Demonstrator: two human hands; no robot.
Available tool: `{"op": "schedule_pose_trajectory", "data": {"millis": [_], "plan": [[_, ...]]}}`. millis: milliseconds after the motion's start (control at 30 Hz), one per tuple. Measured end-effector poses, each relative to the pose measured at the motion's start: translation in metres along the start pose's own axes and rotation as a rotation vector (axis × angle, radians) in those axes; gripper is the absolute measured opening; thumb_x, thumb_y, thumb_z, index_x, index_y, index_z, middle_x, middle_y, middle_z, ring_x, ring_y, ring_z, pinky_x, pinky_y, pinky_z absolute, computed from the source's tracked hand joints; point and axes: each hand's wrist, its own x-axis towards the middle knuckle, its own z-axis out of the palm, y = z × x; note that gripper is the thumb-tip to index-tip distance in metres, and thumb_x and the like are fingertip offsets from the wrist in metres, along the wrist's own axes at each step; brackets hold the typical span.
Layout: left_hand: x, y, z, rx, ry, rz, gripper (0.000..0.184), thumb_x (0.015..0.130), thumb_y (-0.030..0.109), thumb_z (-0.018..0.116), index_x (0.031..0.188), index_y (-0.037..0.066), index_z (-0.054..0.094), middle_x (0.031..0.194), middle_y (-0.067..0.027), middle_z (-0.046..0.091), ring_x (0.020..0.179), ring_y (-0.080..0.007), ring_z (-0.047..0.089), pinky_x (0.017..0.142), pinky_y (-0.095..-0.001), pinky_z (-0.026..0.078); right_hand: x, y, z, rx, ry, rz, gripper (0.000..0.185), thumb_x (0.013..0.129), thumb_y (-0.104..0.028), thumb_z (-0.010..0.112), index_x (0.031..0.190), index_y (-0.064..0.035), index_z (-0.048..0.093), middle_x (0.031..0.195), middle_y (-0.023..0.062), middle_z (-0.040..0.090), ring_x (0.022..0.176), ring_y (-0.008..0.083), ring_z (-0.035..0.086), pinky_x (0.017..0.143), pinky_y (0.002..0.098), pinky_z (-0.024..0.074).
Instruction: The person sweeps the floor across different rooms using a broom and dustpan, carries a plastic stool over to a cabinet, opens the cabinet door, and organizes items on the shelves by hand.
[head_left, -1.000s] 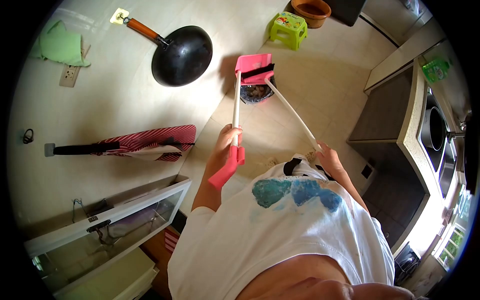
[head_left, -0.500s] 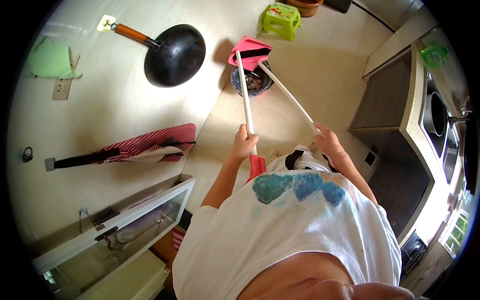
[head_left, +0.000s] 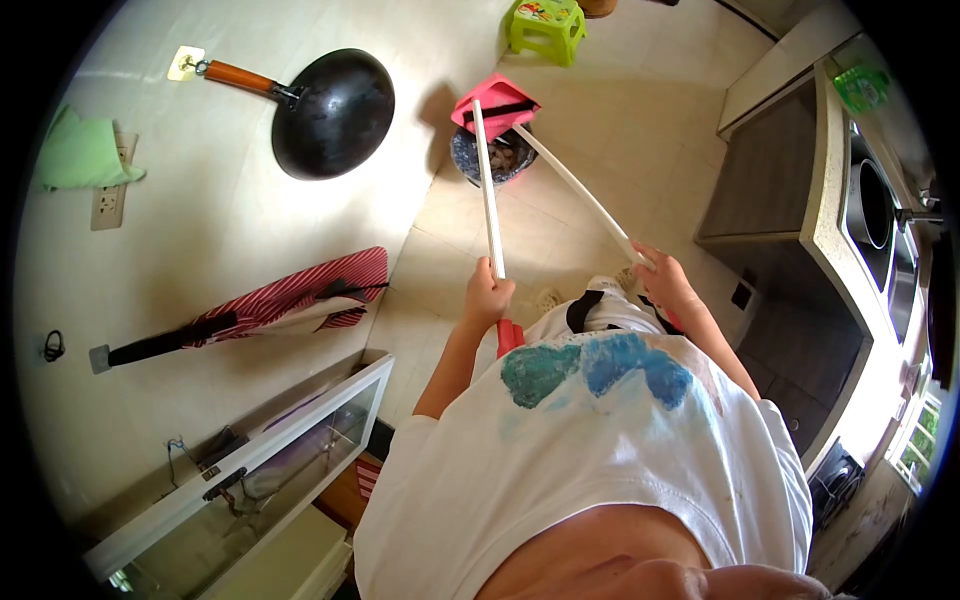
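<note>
My left hand (head_left: 488,296) is closed round the white pole of a pink dustpan (head_left: 488,92), whose red grip end shows just below the fist. My right hand (head_left: 665,278) grips a second white pole, apparently a broom (head_left: 580,190), running to the dustpan's lower edge. A black bristle-like strip lies across the pink pan; exactly where the two heads meet is hard to make out. Dustpan and broom are over a bin (head_left: 464,158) lined with a dark bag, which has brownish rubbish in it.
A green stool (head_left: 547,38) stands beyond the bin. On the left wall hang a wok (head_left: 335,115), a folded red-striped umbrella-like item (head_left: 290,295) and a green cloth (head_left: 85,150). A white-framed glass cabinet (head_left: 250,470) is at lower left, a counter (head_left: 815,200) at right.
The view has shifted slightly, so the stool sits higher and the wall items lie further left. Both hands keep their grips, and the dustpan stays over the bin.
</note>
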Motion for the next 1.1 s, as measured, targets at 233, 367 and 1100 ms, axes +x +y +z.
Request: {"op": "schedule_pose_trajectory", "data": {"millis": [233, 367, 1100], "plan": [[-0.004, 0.003, -0.007, -0.028, 0.032, 0.001, 0.021, 0.065, 0.007, 0.048, 0.082, 0.0, 0.038, 0.057, -0.0099, 0.044, 0.049, -0.0195, 0.044, 0.046, -0.0305, 0.036, -0.005, -0.021, -0.005, -0.091, -0.034, 0.137, 0.039, 0.073, -0.012, 0.05, 0.11, -0.0071, 0.045, 0.098, 0.0221, 0.051, 0.093, 0.0327, 0.049, 0.08, 0.0319, 0.0379], [-0.007, 0.005, -0.011, -0.013, 0.058, -0.002, 0.023, 0.065, 0.007, 0.048, 0.084, 0.0, 0.038, 0.057, -0.0094, 0.044, 0.049, -0.018, 0.044, 0.046, -0.0294, 0.036, -0.018, -0.025, -0.008, -0.082, -0.03, 0.152, 0.038, 0.072, -0.013, 0.049, 0.11, -0.007, 0.046, 0.094, 0.0219, 0.052, 0.086, 0.032, 0.051, 0.075, 0.0325, 0.0394], [-0.021, 0.018, -0.029, -0.058, 0.09, -0.007, 0.024, 0.065, 0.007, 0.047, 0.087, -0.002, 0.04, 0.054, -0.0074, 0.042, 0.045, -0.0132, 0.04, 0.042, -0.0274, 0.034, 0.001, 0.018, 0.013, -0.419, 0.211, -0.564, 0.04, 0.072, -0.011, 0.05, 0.112, -0.0086, 0.044, 0.068, 0.013, 0.053, 0.054, 0.0191, 0.05, 0.051, 0.0291, 0.0427]]}}
